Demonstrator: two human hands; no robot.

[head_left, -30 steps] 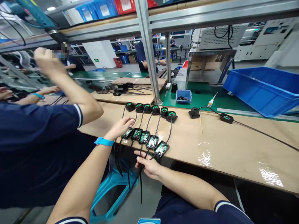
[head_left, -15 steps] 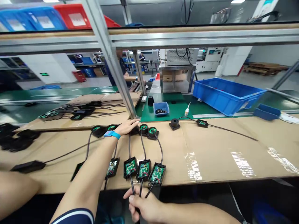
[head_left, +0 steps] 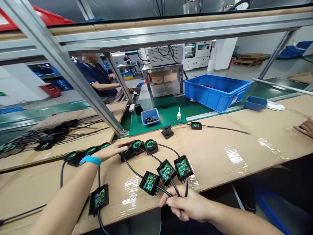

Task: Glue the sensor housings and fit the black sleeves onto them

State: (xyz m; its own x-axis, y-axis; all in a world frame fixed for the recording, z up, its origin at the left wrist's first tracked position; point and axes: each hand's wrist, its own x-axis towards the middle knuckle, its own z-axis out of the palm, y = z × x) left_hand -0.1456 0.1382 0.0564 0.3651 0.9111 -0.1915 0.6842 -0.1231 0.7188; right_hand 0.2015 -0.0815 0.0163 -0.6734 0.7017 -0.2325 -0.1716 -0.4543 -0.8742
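My right hand [head_left: 186, 206] is closed at the bench's near edge, pinching three black cables. These run to three open black boxes with green circuit boards [head_left: 167, 171] lying on the cardboard. My left hand [head_left: 114, 149], with a blue wristband, lies flat with its fingers stretched over the round black parts with green rings [head_left: 137, 144]. A further open box [head_left: 99, 198] lies to the left by my forearm.
A single cabled unit [head_left: 166, 131] lies farther back on the cardboard bench top [head_left: 244, 153]. Behind stand a small blue bin [head_left: 150, 116], a glue bottle [head_left: 179, 114] and a large blue crate [head_left: 215, 91]. A slanted metal post [head_left: 73, 78] crosses left. Someone's hand [head_left: 305, 127] rests far right.
The view has swung right. My right hand has pulled the three cables rightwards, so the boxes have slid and fanned out. My left hand has stayed on the round parts.
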